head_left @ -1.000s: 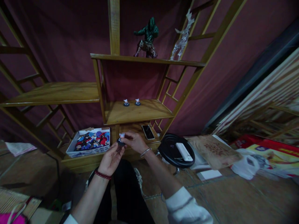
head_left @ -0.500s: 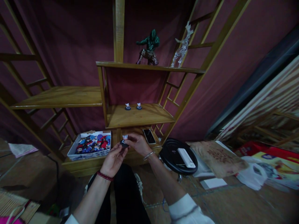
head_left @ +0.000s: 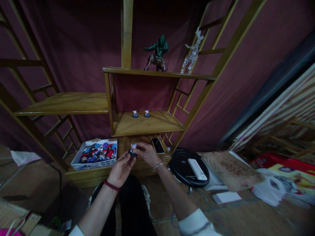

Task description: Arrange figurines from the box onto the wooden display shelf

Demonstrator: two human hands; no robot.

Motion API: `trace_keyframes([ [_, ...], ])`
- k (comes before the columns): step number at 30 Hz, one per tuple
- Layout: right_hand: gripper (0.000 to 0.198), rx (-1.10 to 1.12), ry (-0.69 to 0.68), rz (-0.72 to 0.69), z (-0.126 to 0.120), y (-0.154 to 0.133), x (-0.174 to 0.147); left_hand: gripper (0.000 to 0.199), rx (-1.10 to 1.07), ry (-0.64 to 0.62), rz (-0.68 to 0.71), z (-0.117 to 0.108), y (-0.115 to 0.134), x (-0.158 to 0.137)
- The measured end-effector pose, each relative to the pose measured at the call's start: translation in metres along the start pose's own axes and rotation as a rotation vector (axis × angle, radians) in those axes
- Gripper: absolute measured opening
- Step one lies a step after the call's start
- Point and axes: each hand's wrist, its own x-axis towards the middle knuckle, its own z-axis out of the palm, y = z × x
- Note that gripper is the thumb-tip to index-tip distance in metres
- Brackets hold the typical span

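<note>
Between my two hands is a small figurine (head_left: 133,150) with a pinkish-white head and a dark round base. The fingers of my left hand (head_left: 122,169) pinch the base from the left and below. My right hand (head_left: 147,153) grips the figurine from the right, thumb and fingers closed against it. Two similar figurines stand upright on the middle shelf (head_left: 147,126): a left one (head_left: 135,114) and a right one (head_left: 147,113). A white box (head_left: 94,165) left of my hands holds many small colourful figures.
A phone (head_left: 157,145) lies on the low ledge. On the upper shelf (head_left: 157,71) stand a green-hooded crouching figure (head_left: 158,54) and a clear deer (head_left: 192,54). At right are a black round stool (head_left: 182,164) bearing a white object (head_left: 197,169), and plastic bags (head_left: 269,186) on the floor.
The view has tilted slightly, so the shelves appear a little lower. Both hands still hold the figurine, which shows slightly more upright, its head clearer of the fingers.
</note>
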Motion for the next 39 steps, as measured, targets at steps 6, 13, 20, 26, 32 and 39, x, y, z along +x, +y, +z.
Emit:
trace_keyframes([
  [6,0.025,0.048,-0.001,0.003,-0.0001,0.0021,0.0014,0.017,-0.025,0.031,0.022,0.0033,0.0005,0.0026],
  [13,0.026,0.061,0.006,-0.011,-0.0011,-0.0015,0.0022,0.019,-0.012,0.022,0.023,0.0067,0.0026,0.0037],
  [20,0.025,0.055,0.015,0.015,-0.0030,-0.0003,0.0032,0.014,-0.001,-0.019,0.011,0.0061,0.0020,0.0043],
  [26,0.022,-0.101,-0.019,-0.046,-0.0087,0.0006,0.0031,0.010,-0.022,-0.001,-0.014,0.0073,-0.0002,0.0031],
  [32,0.024,-0.060,-0.022,-0.026,-0.0080,0.0023,0.0018,0.013,-0.019,0.020,-0.003,0.0096,-0.0028,0.0028],
  [39,0.023,-0.074,0.047,-0.027,-0.0075,0.0044,-0.0008,0.014,0.007,0.014,0.035,0.0096,-0.0047,0.0067],
])
